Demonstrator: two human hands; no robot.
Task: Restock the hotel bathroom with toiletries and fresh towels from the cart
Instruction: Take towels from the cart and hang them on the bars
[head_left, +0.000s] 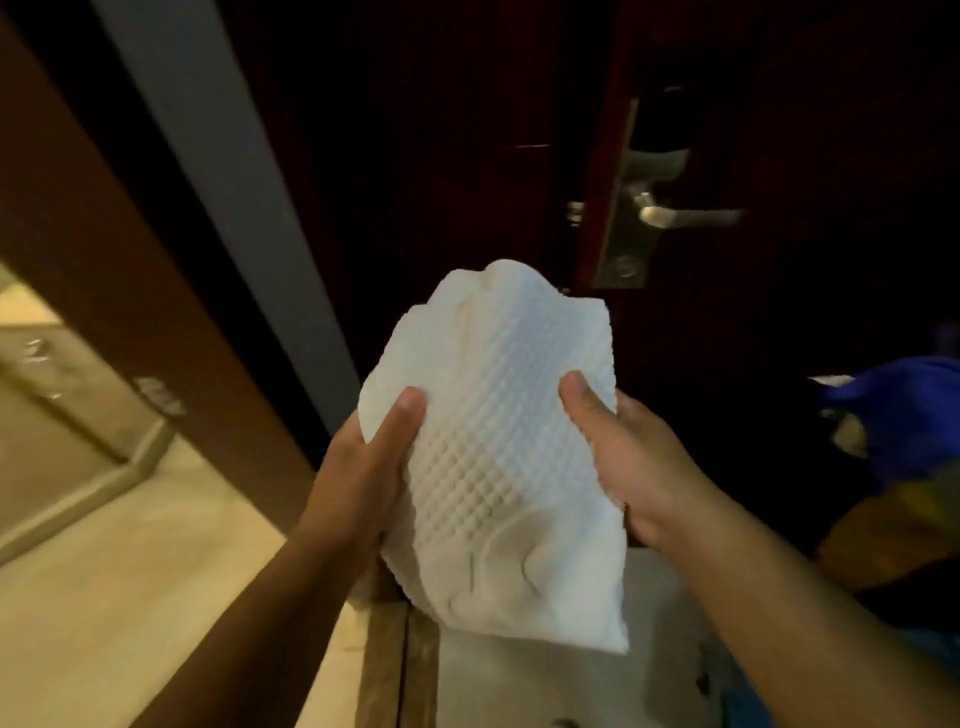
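Note:
A folded white towel with a waffle texture is held up in the middle of the view, above the cart's top. My left hand grips its left edge, thumb on the front face. My right hand grips its right edge, thumb also on the front. The fingers of both hands are hidden behind the cloth.
A dark red door with a metal lever handle and lock plate stands right ahead. A grey door frame slants at the left, with pale floor tiles beyond it. A wooden cart edge lies below; a blue bag is at right.

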